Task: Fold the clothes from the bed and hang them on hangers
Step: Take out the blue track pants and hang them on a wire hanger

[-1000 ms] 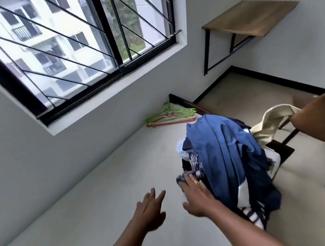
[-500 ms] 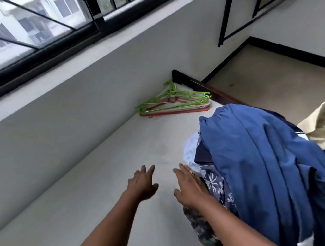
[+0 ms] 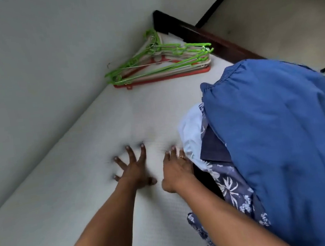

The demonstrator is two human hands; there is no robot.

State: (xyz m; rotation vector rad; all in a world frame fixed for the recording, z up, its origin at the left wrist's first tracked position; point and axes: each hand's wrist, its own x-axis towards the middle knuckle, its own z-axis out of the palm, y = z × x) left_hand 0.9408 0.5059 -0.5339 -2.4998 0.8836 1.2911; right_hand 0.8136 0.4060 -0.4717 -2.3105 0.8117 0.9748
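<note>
A pile of clothes lies on the right of the pale bed [image 3: 74, 193]: a large blue garment [image 3: 285, 139] on top, a floral navy piece [image 3: 231, 187] and a light blue piece [image 3: 191, 131] under it. My left hand [image 3: 132, 166] presses flat on the mattress with fingers spread. My right hand [image 3: 177, 167] lies flat beside it, its fingers straight and touching the edge of the pile. A stack of green, cream and red hangers [image 3: 162, 62] rests in the bed's far corner.
A grey wall [image 3: 39, 66] runs along the bed's left side. A dark wooden bed frame [image 3: 204, 35] borders the far end, with beige floor [image 3: 277, 18] beyond it.
The view has dropped and moved closer to the bed. Both hands have come down onto the mattress, the left one spreading its fingers, the right one reaching the pile's edge.
</note>
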